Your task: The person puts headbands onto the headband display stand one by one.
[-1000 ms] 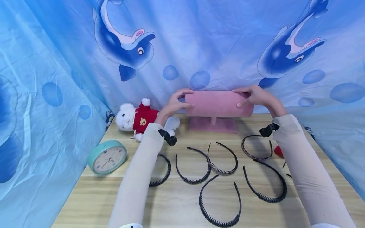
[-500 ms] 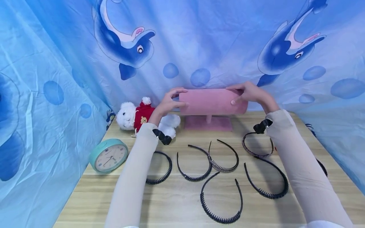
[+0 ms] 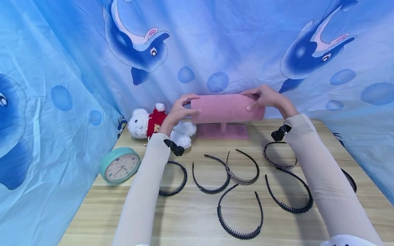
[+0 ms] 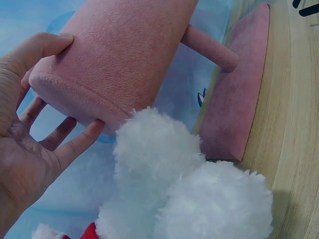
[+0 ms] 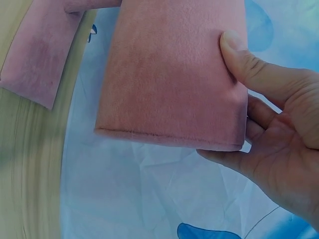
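Note:
At the back of the table stands a pink velvet display stand point(image 3: 227, 108), a thick horizontal roll on a short post. Its flat rectangular base point(image 3: 221, 132) is on the tabletop. My left hand point(image 3: 178, 111) grips the roll's left end; in the left wrist view the thumb point(image 4: 52, 44) lies on the velvet and fingers reach round the end face. On the opposite end, my right hand point(image 3: 268, 97) holds the roll, its thumb point(image 5: 233, 42) pressing the front while other fingers go behind and under the edge. Part of those fingers is hidden.
A white plush bear point(image 3: 138, 123) in a red top lies left of the stand, close by my left wrist. A teal clock point(image 3: 120, 165) sits front left. Several black toothed headbands point(image 3: 240, 235) are spread over the wooden table point(image 3: 197, 218). A dolphin-print curtain point(image 3: 240, 44) hangs behind.
Both hands have shifted the pink display stand a little to the left, nearer the plush bear, keeping their grip. The head view has turned slightly. The headbands have stayed in place.

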Demonstrator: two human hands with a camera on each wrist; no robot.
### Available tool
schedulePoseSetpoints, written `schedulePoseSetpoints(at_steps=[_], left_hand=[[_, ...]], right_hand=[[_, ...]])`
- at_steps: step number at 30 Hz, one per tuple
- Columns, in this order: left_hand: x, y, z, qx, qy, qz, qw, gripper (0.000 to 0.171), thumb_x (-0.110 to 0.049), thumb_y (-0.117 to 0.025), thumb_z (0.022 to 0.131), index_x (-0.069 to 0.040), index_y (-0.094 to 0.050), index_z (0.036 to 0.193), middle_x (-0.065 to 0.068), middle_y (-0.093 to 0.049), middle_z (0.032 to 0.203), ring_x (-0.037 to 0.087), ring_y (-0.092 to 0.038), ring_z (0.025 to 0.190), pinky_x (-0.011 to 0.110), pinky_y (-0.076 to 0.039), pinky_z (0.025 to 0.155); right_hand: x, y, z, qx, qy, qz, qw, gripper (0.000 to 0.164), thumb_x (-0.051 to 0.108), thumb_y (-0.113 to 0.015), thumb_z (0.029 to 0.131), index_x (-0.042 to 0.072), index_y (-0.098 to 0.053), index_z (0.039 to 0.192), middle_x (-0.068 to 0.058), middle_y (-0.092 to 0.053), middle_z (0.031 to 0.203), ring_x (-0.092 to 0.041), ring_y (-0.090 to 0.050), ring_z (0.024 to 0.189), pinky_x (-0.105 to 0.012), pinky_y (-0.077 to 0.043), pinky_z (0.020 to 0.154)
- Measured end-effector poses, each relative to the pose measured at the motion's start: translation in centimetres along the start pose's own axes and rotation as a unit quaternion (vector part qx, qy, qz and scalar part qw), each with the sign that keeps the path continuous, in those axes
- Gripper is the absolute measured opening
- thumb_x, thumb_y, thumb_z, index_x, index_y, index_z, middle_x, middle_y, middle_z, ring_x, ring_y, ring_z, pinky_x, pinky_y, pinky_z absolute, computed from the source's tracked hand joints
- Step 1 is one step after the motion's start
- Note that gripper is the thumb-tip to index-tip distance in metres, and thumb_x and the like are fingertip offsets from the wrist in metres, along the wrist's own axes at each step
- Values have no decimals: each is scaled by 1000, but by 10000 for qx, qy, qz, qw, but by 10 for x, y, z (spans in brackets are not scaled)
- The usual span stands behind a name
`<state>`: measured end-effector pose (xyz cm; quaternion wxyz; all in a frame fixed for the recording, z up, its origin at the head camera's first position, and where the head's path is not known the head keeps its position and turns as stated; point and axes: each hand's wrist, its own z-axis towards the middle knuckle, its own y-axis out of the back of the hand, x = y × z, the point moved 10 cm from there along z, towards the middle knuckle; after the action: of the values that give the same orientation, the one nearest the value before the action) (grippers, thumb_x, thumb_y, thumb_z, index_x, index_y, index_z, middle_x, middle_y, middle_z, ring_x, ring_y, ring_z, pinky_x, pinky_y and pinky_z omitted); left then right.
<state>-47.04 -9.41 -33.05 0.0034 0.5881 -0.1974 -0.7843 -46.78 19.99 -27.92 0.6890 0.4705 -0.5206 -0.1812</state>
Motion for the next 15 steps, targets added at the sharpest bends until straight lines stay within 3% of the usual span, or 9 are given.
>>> schedulePoseSetpoints(at_steps=[7, 15], left_hand=[[-1, -3, 1, -103, -5, -65, 9999, 58, -14, -84, 83, -18, -63, 137, -4, -43, 157, 27, -45, 141, 45, -55, 105], [0, -2, 0, 42, 237, 39, 9997, 63, -16, -83, 84, -18, -59, 142, -3, -38, 161, 27, -40, 145, 48, -50, 112]], right_hand=[[-4, 4, -1, -72, -71, -13, 9999, 68, 9, -84, 82, 9, -55, 145, -23, -47, 153, -43, -36, 147, -58, -31, 122], [0, 1, 2, -154, 97, -235, 9996, 67, 9, -83, 83, 6, -55, 144, -25, -49, 152, -43, -38, 146, -57, -33, 122]])
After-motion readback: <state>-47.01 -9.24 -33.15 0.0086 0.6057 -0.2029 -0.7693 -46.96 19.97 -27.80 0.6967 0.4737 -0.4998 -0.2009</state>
